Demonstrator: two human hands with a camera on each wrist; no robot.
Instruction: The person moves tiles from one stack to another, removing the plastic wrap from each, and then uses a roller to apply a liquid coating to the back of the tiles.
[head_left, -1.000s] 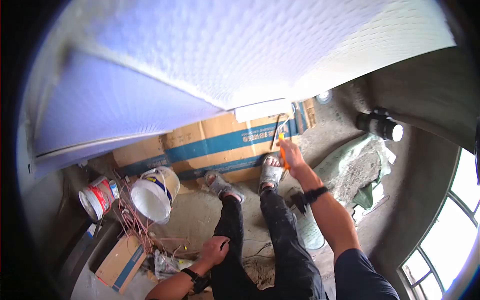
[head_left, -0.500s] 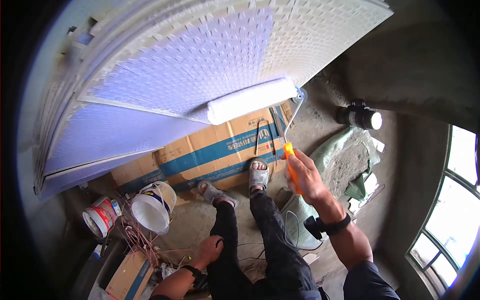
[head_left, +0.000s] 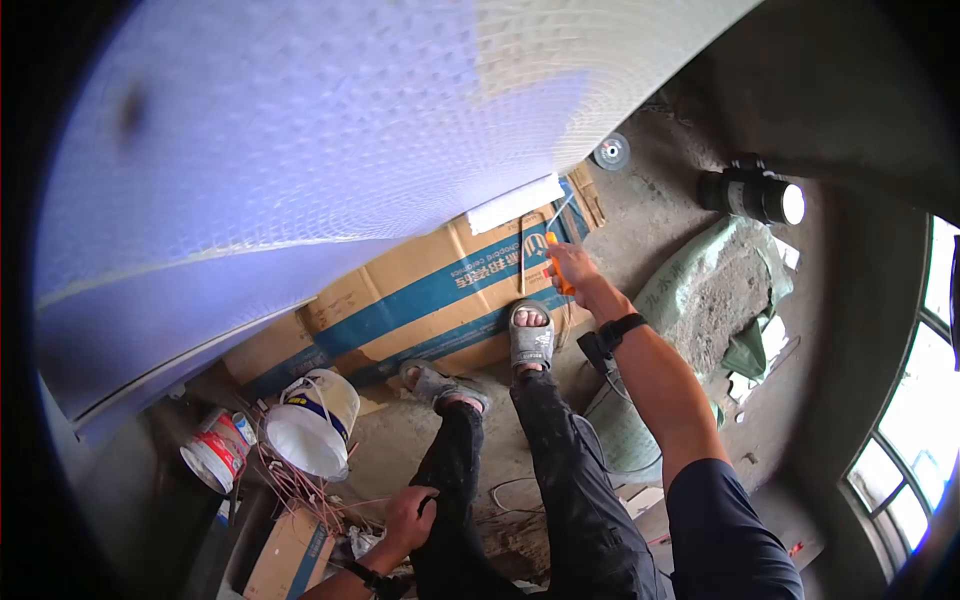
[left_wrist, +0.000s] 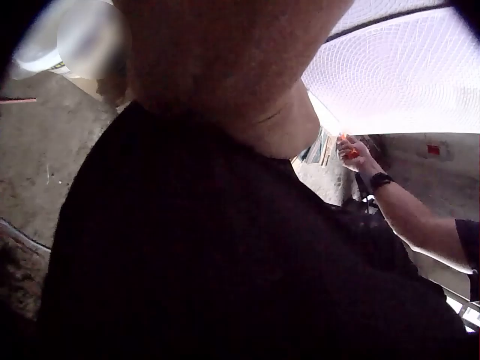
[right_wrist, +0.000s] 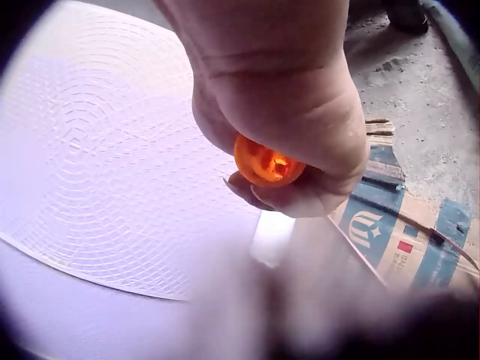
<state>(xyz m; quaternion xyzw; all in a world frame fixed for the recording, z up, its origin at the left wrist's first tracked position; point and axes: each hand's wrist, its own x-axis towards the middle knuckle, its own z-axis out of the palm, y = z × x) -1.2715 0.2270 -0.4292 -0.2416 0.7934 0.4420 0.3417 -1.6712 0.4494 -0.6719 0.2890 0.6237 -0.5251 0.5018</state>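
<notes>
My right hand (head_left: 580,272) grips the orange handle of a paint roller (head_left: 515,203). Its fluffy white sleeve lies along the lower edge of a large slab (head_left: 330,120) with a raised pattern, partly hidden by that slab. Most of the slab looks lavender, with a paler patch toward the upper right. From the right wrist, the handle's hollow orange end (right_wrist: 270,161) shows between palm and curled fingers. My left hand (head_left: 408,515) rests on the left leg near the knee, holding nothing that shows.
Flattened cardboard (head_left: 430,290) lies under the slab, before the sandalled feet. A white bucket (head_left: 325,405), a red-labelled pail (head_left: 218,450) and loose copper-coloured wires stand at left. At right are a green sack of grey powder (head_left: 715,290), a lit lamp (head_left: 755,197) and a disc (head_left: 611,151).
The roller first came up and toward me, off the slab's lower edge, then moved back down and away to that edge. The left hand stayed on the leg. The head view shifted.
</notes>
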